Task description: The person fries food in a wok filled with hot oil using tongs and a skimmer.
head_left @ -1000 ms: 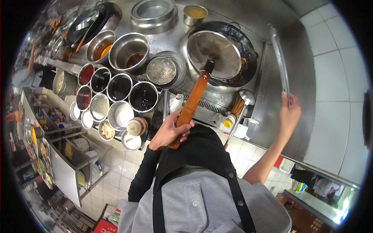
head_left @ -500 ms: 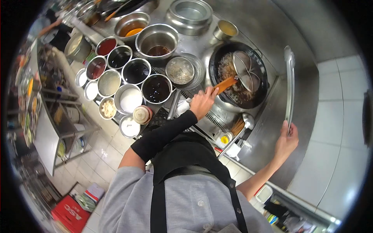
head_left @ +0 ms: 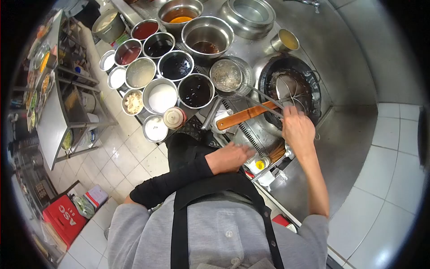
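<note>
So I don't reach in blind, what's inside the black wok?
Inside the wok: what looks like dark brown liquid and a wire-braced strainer head. Whatever lies under that head is covered; the right hand hides part of the near rim.

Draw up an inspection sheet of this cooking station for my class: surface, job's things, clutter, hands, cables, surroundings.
Surface: steel counter, crowded beside the wok.
Job's things: wooden-handled strainer, head in the wok, handle out over its rim; metal tongs pointing at the perforated ladle.
Clutter: grouped metal containers, several filled; yellow-capped jar.
Hands: right hand grips the tongs; left hand blurred, holding nothing visible.
Cables: nothing seen.
Surroundings: tiled floor; red case.
</note>
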Available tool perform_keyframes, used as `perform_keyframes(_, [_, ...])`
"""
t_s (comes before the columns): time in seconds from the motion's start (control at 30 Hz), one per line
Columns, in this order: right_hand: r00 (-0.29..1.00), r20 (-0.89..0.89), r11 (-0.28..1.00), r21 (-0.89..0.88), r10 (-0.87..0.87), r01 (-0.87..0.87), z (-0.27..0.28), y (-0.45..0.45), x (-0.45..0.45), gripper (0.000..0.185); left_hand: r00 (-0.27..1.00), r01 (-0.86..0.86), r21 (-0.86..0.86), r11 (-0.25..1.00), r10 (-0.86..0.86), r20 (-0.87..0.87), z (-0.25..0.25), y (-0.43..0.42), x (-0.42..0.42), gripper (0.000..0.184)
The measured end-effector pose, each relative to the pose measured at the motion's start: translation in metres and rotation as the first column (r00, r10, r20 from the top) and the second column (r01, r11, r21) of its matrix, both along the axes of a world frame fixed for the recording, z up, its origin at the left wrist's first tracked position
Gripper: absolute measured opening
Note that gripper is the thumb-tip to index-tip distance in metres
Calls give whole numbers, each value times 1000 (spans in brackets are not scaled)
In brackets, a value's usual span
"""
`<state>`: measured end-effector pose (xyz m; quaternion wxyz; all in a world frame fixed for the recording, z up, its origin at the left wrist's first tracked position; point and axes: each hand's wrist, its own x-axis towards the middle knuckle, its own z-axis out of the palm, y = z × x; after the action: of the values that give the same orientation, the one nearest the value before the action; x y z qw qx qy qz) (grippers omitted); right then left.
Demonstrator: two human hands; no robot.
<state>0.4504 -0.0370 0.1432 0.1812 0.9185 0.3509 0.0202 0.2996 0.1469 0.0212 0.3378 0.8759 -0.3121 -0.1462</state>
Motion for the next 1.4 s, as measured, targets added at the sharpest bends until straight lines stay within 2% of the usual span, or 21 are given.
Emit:
perform_keyframes(0.1, [986, 13, 981, -102, 167, -164, -48, 23, 26, 16, 988, 111, -107, 988, -121, -95, -12, 6, -7, 65])
perform_keyframes(0.2, [944, -36, 944, -28, 329, -330, -120, 39, 57, 9, 999, 30, -37, 999, -30, -10, 2, 9, -16, 49])
perform_keyframes(0.27, [975, -97, 980, 40, 200, -197, -96, 34, 44, 11, 998, 39, -31, 999, -40, -52, 23, 26, -19, 44])
perform_keyframes(0.33, [985, -168, 998, -50, -47, 39, -53, 18, 20, 34, 986, 41, -143, 989, -64, -156, 60, 51, -23, 40])
perform_keyframes(0.4, [995, -84, 990, -134, -45, 34, -35, -15, 1, 35, 970, -10, -269, 963, -57, -238, 65, 68, -28, 36])
perform_keyframes(0.47, [1000, -13, 999, -28, -20, 20, -5, -27, -15, 34, 941, -31, -329, 944, -84, -328, 53, 73, -28, 24])
perform_keyframes(0.57, [994, 103, 999, 0, 47, -47, 52, -4, -29, 37, 968, 38, -412, 910, -136, -211, 42, 79, -27, 17])
perform_keyframes(0.63, [981, 171, 994, 35, 96, -103, 78, 28, -29, 38, 959, 85, -566, 820, -222, -178, 102, 114, -24, 13])
perform_keyframes(0.7, [967, 172, 976, 76, 189, -204, 94, 71, -32, 41, 996, 93, -841, 533, -45, 82, 144, 133, -34, 11])
perform_keyframes(0.77, [918, 216, 914, 165, 334, -371, 102, 117, -35, 42, 977, 102, -962, 255, 154, 145, 212, 161, -45, 15])
perform_keyframes(0.8, [859, 259, 846, 200, 441, -494, 98, 145, -34, 45, 998, 44, -977, 207, 38, 53, 241, 189, -56, 29])
perform_keyframes(0.9, [775, 208, 746, 211, 597, -632, 97, 242, -51, 41, 949, 268, -952, -152, 210, 234, 283, 216, -67, 42])
perform_keyframes(0.97, [665, 264, 616, 251, 699, -747, 84, 318, -66, 38, 873, 465, -780, -418, 362, 326, 305, 220, -71, 42])
perform_keyframes(1.0, [604, 318, 534, 286, 730, -796, 76, 360, -79, 35, 848, 520, -696, -496, 397, 351, 314, 227, -72, 43])
perform_keyframes(1.03, [581, 295, 527, 245, 759, -813, 68, 399, -90, 30, 818, 573, -600, -558, 436, 375, 323, 234, -74, 44])
perform_keyframes(1.07, [501, 291, 447, 234, 815, -863, 66, 440, -101, 26, 780, 625, -543, -562, 476, 405, 329, 244, -73, 46])
perform_keyframes(1.1, [478, 276, 415, 259, 834, -872, 56, 481, -113, 35, 769, 640, -530, -556, 471, 432, 332, 262, -82, 48])
perform_keyframes(1.2, [299, 327, 213, 275, 897, -937, 39, 604, -158, 10, 745, 667, -533, -521, 461, 483, 330, 312, -103, 54])
perform_keyframes(1.3, [220, 263, 129, 325, 939, -937, 14, 718, -207, 7, 618, 785, -434, -442, 603, 504, 329, 326, -86, 57])
perform_keyframes(1.37, [223, 261, 139, 306, 939, -942, -5, 785, -243, 7, 678, 735, -427, -527, 575, 458, 333, 342, -98, 58])
perform_keyframes(1.4, [241, 269, 172, 259, 932, -951, -12, 806, -260, 7, 794, 607, -479, -634, 459, 399, 334, 357, -130, 57])
